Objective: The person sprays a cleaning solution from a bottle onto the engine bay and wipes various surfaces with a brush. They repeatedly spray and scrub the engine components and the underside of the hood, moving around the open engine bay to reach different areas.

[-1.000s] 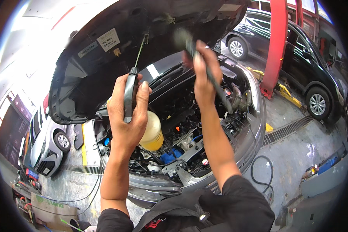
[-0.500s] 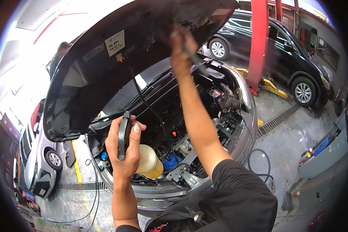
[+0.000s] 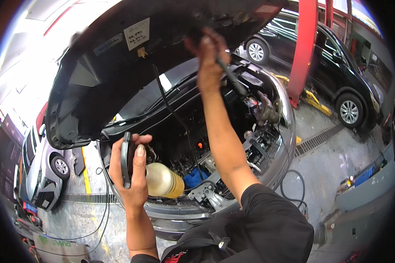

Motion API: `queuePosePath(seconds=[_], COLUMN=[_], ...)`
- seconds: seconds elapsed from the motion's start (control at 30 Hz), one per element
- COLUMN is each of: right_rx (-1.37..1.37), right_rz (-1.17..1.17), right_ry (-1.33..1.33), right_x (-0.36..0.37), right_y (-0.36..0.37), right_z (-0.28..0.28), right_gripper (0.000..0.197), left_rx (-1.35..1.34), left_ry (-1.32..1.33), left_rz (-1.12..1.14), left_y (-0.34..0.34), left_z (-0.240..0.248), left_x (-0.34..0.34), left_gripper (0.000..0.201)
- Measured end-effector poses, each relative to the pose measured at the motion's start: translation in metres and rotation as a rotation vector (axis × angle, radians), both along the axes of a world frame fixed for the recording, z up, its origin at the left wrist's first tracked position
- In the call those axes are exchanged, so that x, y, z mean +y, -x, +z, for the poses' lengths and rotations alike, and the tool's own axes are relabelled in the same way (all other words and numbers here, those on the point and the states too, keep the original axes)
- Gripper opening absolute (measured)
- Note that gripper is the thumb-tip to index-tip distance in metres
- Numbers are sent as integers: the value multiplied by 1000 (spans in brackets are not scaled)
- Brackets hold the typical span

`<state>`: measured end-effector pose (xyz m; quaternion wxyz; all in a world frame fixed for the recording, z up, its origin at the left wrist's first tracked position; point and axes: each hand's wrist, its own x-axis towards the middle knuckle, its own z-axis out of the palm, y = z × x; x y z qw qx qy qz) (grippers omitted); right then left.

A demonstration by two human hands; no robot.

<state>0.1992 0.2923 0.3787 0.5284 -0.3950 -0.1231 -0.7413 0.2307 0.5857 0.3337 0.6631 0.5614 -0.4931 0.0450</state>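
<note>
My left hand (image 3: 135, 175) is closed round the black trigger head (image 3: 126, 160) of a spray bottle (image 3: 163, 180). Its pale, see-through body holds yellowish liquid and tilts out past my wrist over the front of the engine bay. Up under the raised black bonnet (image 3: 101, 79), my right hand (image 3: 211, 59) grips a long dark-handled tool (image 3: 235, 82). The thick handle end points down to the right; motion blur and the dark panel hide the tool's other end. My right hand is close to the bonnet's underside, but I cannot tell whether the tool touches it.
Below lies the open engine bay (image 3: 184, 144), with a thin prop rod (image 3: 169, 107) rising to the bonnet. A red lift post (image 3: 303, 52) and a black car (image 3: 333, 65) stand to the right, a silver car (image 3: 48, 175) to the left. A hose (image 3: 300, 179) lies on the floor.
My left hand and the spray bottle have shifted a little left and down in view. The handle in my right hand now tilts more steeply downward, and that hand still blurs with motion.
</note>
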Motion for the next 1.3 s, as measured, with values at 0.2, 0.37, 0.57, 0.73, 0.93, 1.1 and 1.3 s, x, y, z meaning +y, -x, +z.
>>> queuePosePath(seconds=[0.2,0.37,0.57,0.73,0.93,1.1,1.3], right_rx=[197,-76,155,47,-80,309,232], right_rz=[-191,-275,-265,-690,-361,-655,-861], right_ry=[115,84,137,208,15,595,462], right_x=[-20,36,1,54,66,90,55], right_y=[-42,-4,-33,2,15,-21,-3], right_z=[-51,31,-30,47,40,14,20], right_gripper=[30,28,29,29,25,25,23], left_rx=[62,123,138,115,156,175,190], left_ry=[-75,-116,-93,37,15,-24,-32], left_rz=[6,121,89,129,136,98,83], left_y=[8,-3,-1,-19,-11,-4,0], left_z=[-8,-15,-19,-28,-28,-20,-16], left_x=[-1,27,27,37,51,50,48], left_gripper=[25,30,28,23,28,30,29])
